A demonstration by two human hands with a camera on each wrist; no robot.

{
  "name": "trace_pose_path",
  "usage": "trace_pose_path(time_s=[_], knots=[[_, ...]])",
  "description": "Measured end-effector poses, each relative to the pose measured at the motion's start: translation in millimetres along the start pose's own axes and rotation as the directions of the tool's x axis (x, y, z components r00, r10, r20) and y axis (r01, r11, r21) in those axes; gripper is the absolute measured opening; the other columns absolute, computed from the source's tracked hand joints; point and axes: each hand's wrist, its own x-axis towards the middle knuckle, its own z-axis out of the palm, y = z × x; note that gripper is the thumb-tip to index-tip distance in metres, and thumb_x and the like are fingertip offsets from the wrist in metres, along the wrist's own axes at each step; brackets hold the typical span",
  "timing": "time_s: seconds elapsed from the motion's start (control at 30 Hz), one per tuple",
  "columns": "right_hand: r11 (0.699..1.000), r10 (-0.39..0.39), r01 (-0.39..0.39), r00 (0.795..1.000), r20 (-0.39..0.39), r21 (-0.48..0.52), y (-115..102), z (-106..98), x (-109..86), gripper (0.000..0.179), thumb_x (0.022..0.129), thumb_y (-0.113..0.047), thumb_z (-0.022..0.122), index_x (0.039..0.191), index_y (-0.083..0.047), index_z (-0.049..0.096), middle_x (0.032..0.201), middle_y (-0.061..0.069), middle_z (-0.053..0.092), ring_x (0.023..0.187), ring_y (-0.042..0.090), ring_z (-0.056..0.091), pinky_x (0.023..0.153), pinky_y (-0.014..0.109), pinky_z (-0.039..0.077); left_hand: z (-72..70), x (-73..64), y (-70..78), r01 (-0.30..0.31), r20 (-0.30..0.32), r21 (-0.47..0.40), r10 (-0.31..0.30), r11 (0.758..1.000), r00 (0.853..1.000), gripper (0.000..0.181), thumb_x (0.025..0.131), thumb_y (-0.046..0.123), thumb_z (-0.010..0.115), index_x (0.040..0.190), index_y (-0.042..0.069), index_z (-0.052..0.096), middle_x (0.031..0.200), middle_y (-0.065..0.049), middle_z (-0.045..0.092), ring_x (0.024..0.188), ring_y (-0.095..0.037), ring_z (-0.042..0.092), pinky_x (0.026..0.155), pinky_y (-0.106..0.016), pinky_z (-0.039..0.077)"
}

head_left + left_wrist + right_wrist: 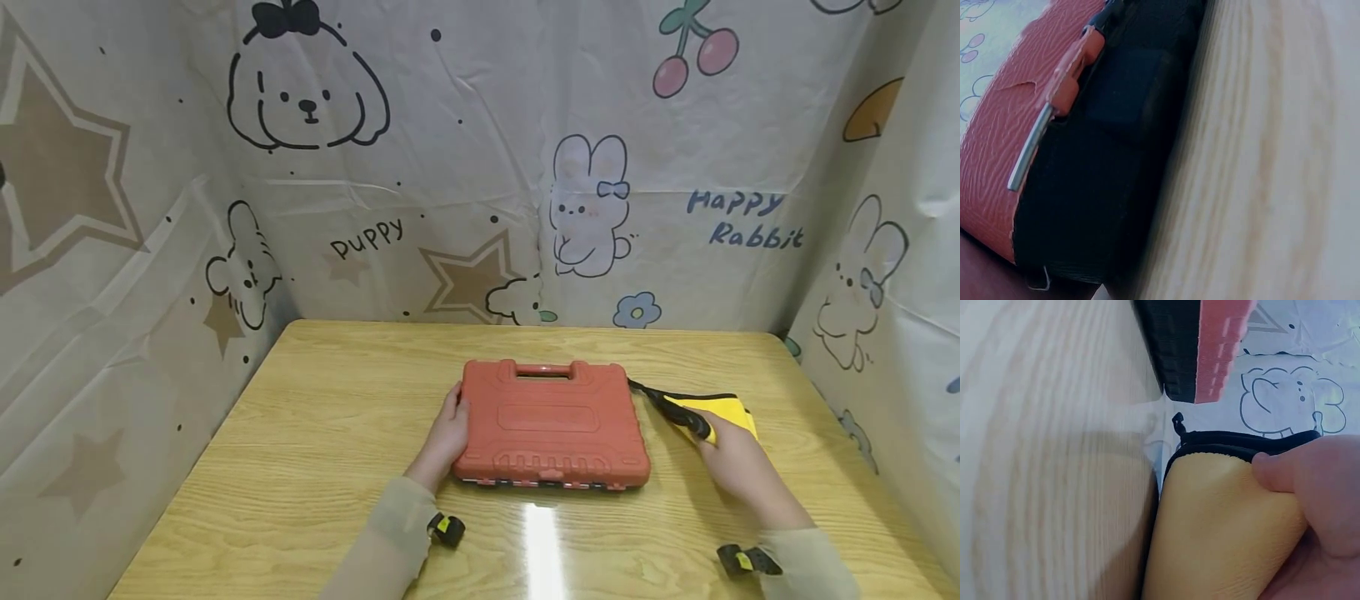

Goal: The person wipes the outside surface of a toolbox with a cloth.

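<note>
A red hard-shell tool case (551, 421) lies flat and closed on the table, its handle toward the back wall. My left hand (448, 429) touches the case's left side, with the fingers along the edge. Close up in the left wrist view are the case's dark lower half (1104, 169) and a metal hinge pin (1030, 147). To the right of the case, my right hand (731, 454) pinches a yellow folded cloth (1216, 512) with black edging between thumb and fingers. A small black loop (1178, 423) sticks out from its corner.
The wood-grain table (337, 383) carries the case. A printed fabric sheet (465, 167) hangs behind the table and along both sides. Wrist cameras are strapped over both sleeves. A bright light reflection lies on the table in front of the case.
</note>
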Motion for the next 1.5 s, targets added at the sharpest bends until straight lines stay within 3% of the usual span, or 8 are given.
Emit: trace_pose_path(time_s=[0.27,0.37,0.5,0.7,0.8,0.97,1.2,1.5], knots=[[0.995,0.047,-0.040,0.996,-0.071,0.094,-5,-12,5.4,0.040,0.109,-0.019,0.048,0.132,0.011,0.058,0.129,0.039,0.061,0.122,0.059,0.056,0.098,0.069,0.047,0.7,-3.5,0.0,-0.016,-0.009,-0.016,0.016,1.000,1.000,0.058,0.114,0.033,0.027,0.165,0.008,0.018,0.169,-0.025,0.021,0.155,-0.047,0.017,0.126,-0.063,0.015],[0.989,0.073,-0.055,0.988,-0.138,0.135,-14,-20,10.5,0.041,0.110,-0.023,0.044,0.129,0.011,0.060,0.116,0.038,0.066,0.098,0.053,0.067,0.081,0.057,0.056,0.4,-4.2,0.0,-0.015,-0.010,-0.022,0.015,1.000,1.000,0.058,0.114,0.033,0.027,0.165,0.009,0.018,0.169,-0.025,0.021,0.156,-0.046,0.017,0.126,-0.063,0.015],[0.987,0.097,-0.062,0.964,-0.246,0.147,-31,-29,20.1,0.041,0.110,-0.023,0.044,0.126,0.010,0.060,0.108,0.034,0.068,0.078,0.038,0.063,0.063,0.040,0.048,0.6,-3.0,0.5,-0.006,-0.011,-0.034,0.006,0.999,1.000,0.056,0.114,0.029,0.027,0.165,0.008,0.018,0.169,-0.023,0.020,0.157,-0.045,0.016,0.127,-0.062,0.015],[0.991,0.032,0.010,0.950,-0.310,0.134,-58,-33,37.9,0.034,0.107,-0.016,0.049,0.127,0.010,0.061,0.121,0.036,0.066,0.107,0.052,0.065,0.090,0.065,0.051,0.4,0.8,-1.7,0.002,-0.023,-0.035,-0.003,0.999,1.000,0.054,0.114,0.025,0.027,0.165,0.008,0.020,0.170,-0.021,0.022,0.157,-0.042,0.016,0.128,-0.058,0.015],[0.991,-0.037,0.075,0.944,-0.327,0.107,-70,-34,49.7,0.025,0.105,-0.010,0.051,0.116,0.009,0.063,0.108,0.034,0.069,0.099,0.052,0.065,0.087,0.065,0.051,0.8,1.3,-1.6,-0.003,-0.030,-0.027,0.002,1.000,1.000,0.054,0.114,0.024,0.028,0.165,0.007,0.021,0.169,-0.022,0.023,0.157,-0.042,0.017,0.128,-0.058,0.016],[0.988,-0.138,0.153,0.949,-0.285,0.032,-95,-36,70.6,0.018,0.102,-0.004,0.052,0.111,0.007,0.063,0.104,0.031,0.069,0.098,0.052,0.066,0.087,0.066,0.051,0.4,1.2,-1.0,0.007,-0.024,-0.041,-0.008,0.999,1.000,0.055,0.114,0.026,0.028,0.165,0.009,0.020,0.169,-0.021,0.023,0.157,-0.042,0.018,0.128,-0.059,0.017],[0.975,-0.221,0.217,0.964,-0.146,-0.042,-133,-30,97.8,0.030,0.104,-0.006,0.052,0.131,0.005,0.062,0.120,0.031,0.069,0.114,0.050,0.065,0.099,0.064,0.051,-0.1,2.0,-0.9,0.000,-0.030,-0.027,0.000,1.000,1.000,0.054,0.114,0.025,0.028,0.165,0.007,0.022,0.169,-0.022,0.024,0.156,-0.043,0.019,0.127,-0.060,0.017],[0.944,-0.321,0.315,0.945,-0.060,-0.100,-170,-1,118.0,0.032,0.094,0.003,0.058,0.125,0.001,0.065,0.113,0.022,0.074,0.105,0.040,0.071,0.093,0.056,0.057,-0.3,-0.6,1.0,-0.015,-0.035,-0.014,0.014,1.000,0.999,0.054,0.114,0.024,0.028,0.164,0.006,0.023,0.168,-0.023,0.025,0.156,-0.042,0.020,0.128,-0.058,0.017]])
